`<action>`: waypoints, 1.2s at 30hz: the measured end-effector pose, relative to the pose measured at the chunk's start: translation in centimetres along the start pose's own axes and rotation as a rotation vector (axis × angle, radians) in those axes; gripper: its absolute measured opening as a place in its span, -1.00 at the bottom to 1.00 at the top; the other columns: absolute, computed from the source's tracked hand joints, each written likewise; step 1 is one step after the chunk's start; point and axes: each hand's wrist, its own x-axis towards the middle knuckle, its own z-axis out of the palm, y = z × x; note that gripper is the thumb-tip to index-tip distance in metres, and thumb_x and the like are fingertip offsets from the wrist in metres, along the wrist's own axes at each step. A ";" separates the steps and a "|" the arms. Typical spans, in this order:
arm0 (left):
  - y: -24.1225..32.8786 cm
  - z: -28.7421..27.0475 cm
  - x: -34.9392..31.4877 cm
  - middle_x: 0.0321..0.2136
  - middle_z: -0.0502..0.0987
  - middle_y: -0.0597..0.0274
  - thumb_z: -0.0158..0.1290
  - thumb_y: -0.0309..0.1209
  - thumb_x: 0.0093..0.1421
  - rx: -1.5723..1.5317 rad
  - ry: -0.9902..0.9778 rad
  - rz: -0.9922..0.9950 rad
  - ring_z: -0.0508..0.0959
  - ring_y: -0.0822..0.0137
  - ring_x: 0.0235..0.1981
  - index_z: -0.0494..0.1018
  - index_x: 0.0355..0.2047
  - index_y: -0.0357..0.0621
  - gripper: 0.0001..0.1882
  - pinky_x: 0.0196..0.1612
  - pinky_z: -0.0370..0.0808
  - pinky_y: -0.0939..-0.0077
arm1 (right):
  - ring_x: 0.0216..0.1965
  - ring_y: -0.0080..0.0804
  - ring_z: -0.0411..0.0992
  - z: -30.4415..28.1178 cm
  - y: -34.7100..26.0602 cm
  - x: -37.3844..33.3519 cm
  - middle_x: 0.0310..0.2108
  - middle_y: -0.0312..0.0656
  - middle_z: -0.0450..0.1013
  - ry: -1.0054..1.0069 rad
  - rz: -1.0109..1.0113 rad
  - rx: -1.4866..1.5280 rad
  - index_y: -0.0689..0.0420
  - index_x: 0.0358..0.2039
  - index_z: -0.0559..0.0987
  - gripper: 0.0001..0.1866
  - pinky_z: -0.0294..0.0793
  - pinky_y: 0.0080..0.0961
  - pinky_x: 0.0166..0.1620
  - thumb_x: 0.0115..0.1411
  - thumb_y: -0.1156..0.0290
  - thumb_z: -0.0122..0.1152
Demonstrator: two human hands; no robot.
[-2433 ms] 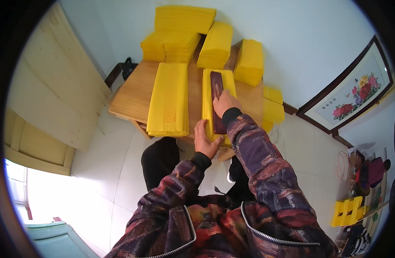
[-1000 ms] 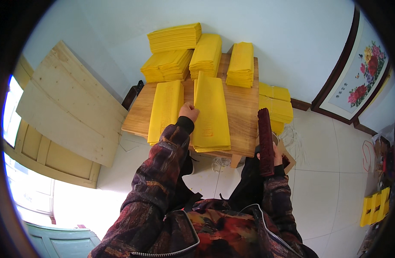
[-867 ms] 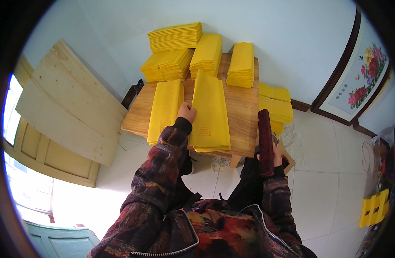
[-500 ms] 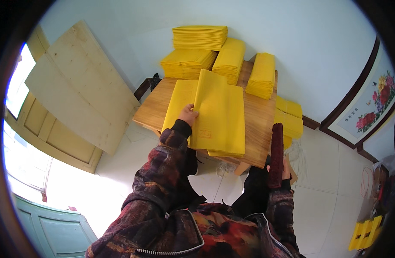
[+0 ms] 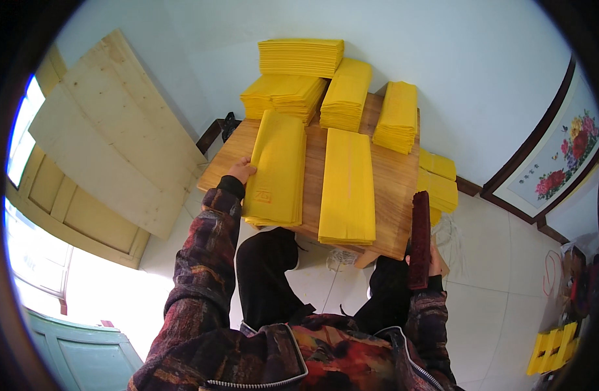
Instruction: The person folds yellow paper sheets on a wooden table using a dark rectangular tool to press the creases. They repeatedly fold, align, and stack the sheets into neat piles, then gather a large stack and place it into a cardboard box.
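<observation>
My left hand (image 5: pixel 242 171) is at the left edge of the left pile of folded yellow paper (image 5: pixel 278 171), its fingers closed on the edge of the top sheet. A small reddish mark is printed near the pile's lower end. Beside it on the right lies another pile of folded yellow paper (image 5: pixel 347 189), with a strip of table between them. My right hand (image 5: pixel 435 259) grips a long, narrow, dark red block (image 5: pixel 419 240), upright just off the table's right front corner. The block hides part of that hand's fingers.
Several yellow paper stacks (image 5: pixel 300 58) stand along the back of the wooden table (image 5: pixel 394 195), against the wall. More yellow bundles (image 5: pixel 439 189) sit beyond its right side. A wooden board (image 5: pixel 117 130) leans at the left, and a framed flower picture (image 5: pixel 554 156) at the right.
My left hand has moved left and laid the lifted yellow sheet onto the left pile, baring table between the two piles. My right hand, still gripping the dark red block, has barely moved.
</observation>
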 end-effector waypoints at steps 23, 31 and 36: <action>-2.4 -1.3 3.5 -0.32 0.51 0.14 -0.07 -0.53 0.08 0.535 -0.006 0.206 0.50 0.32 -0.38 0.32 -0.04 -0.30 -0.62 -0.31 0.43 0.53 | -0.21 -0.45 0.35 -1.7 1.0 0.5 -0.21 -0.24 0.35 -0.041 -0.318 -0.608 0.20 0.04 0.26 -0.35 0.40 -0.50 -0.15 -0.10 0.60 0.30; -5.2 -2.0 5.3 -0.20 0.43 0.10 -0.15 -0.27 0.21 0.391 -0.033 0.190 0.43 0.30 -0.22 0.19 0.04 -0.29 -0.54 -0.20 0.37 0.51 | -0.23 -0.50 0.35 -1.9 0.9 1.0 -0.22 -0.26 0.37 0.005 -0.165 -0.283 0.20 0.03 0.29 -0.38 0.40 -0.55 -0.19 -0.09 0.58 0.29; -3.9 -1.0 2.8 -0.05 0.36 -0.06 -0.13 -0.11 0.18 0.009 -0.012 0.061 0.37 0.19 -0.04 0.14 0.09 -0.36 -0.38 -0.05 0.31 0.47 | -0.33 -0.53 0.37 1.7 0.0 1.6 -0.31 -0.26 0.41 0.042 -0.108 -0.105 0.19 -0.21 0.43 -0.66 0.37 -0.63 -0.26 0.27 0.21 -0.21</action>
